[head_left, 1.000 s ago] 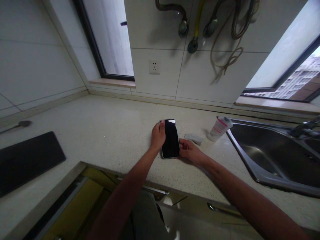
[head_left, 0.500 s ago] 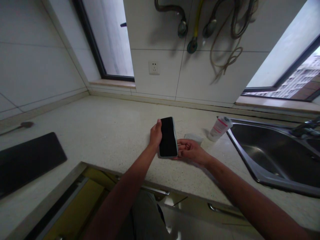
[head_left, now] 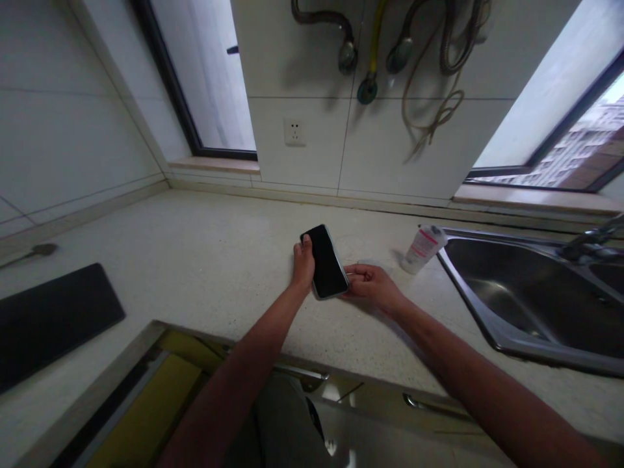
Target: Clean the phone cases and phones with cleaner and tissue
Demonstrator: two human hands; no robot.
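Observation:
A black-screened smartphone [head_left: 325, 262] with a pale metallic edge is tilted just above the speckled stone countertop [head_left: 195, 260]. My left hand [head_left: 303, 265] grips its left side, with the thumb curled over the edge. My right hand [head_left: 370, 285] lies to the right of the phone, fingers extended, their tips touching its right edge. A white squeeze bottle with a red label [head_left: 424, 249] lies on the counter to the right of my right hand, near the sink.
A stainless steel sink [head_left: 465, 300] with a faucet [head_left: 589, 242] lies to the right. A black flat board [head_left: 53, 318] and a long-handled spoon [head_left: 29, 253] lie at the left. Hoses hang on the tiled wall above a socket [head_left: 295, 132]. An open drawer lies below the front edge.
The phone has turned so its top leans further left. My right hand has shifted slightly up along its edge. The small white pad beside the phone no longer shows.

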